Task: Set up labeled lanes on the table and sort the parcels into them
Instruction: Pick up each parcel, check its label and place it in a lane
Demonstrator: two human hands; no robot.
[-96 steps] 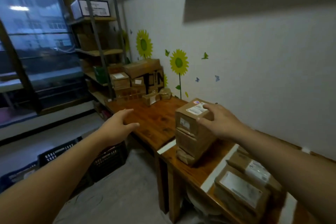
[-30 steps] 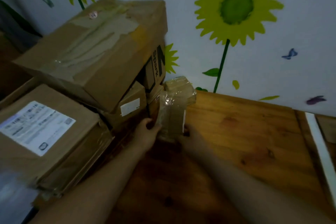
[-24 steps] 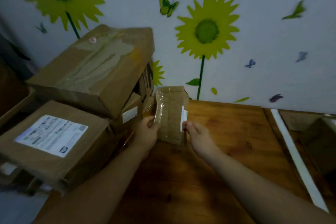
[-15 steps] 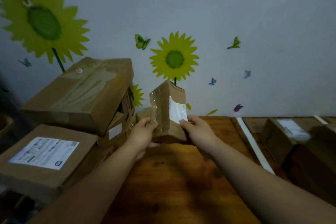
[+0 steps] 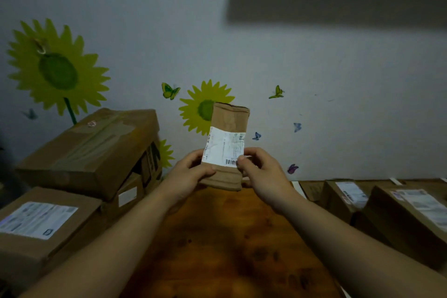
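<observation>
Wooden table (image 5: 217, 249) fills the near middle of the view, with two bare forearms reaching in over it from five and seven o'clock. At eight o'clock, nearest the camera, lies a flat cardboard box (image 5: 36, 244) with a large white shipping label on top. Behind it, towards nine o'clock, a big taped box (image 5: 92, 143) sits tilted on top of a small box (image 5: 128, 193) that carries a blank white sticker. At four o'clock two more labelled boxes stand side by side, the nearer one (image 5: 411, 222) larger, the farther one (image 5: 343, 198) smaller. Just beyond them a white strip (image 5: 298, 189) runs across the tabletop.

Above the middle of the table, both hands hold a small parcel (image 5: 229, 116) upright in the air, clear of the wood. The left hand (image 5: 187, 174) grips its lower left edge, thumb across the front. The right hand (image 5: 262, 172) pinches the lower right edge, thumb on the barcode corner of the parcel's white label (image 5: 223, 146), which faces the camera.

Farthest off is a pale wall with sunflower stickers at ten o'clock (image 5: 58, 72) and behind the parcel, small butterfly stickers around them, and a dark shadow at one o'clock.
</observation>
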